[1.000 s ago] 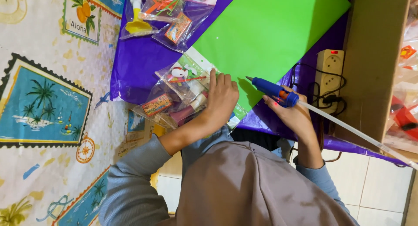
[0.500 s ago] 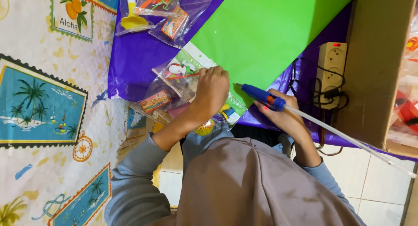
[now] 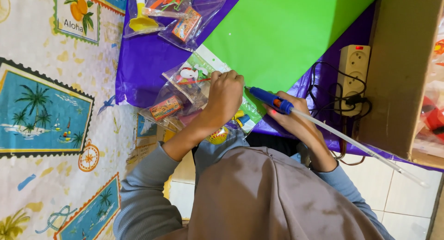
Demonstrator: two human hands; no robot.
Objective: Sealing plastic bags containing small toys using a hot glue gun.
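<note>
toy packets [image 3: 180, 97] under hand [image 3: 225, 94]; cardboard box [image 3: 407, 69] cropped

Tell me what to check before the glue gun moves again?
1. Glue gun gripped by the right hand: ok.
2. Nozzle aimed at the green card edge: ok.
3. Left hand holding down the toy packet: ok.
4. Left fingers clear of the hot nozzle: not ok, they sit very close.
5. Glue stick sticking out the back, free of snags: ok.
6. Power strip switched on: cannot tell for sure, though a red light shows.
</note>
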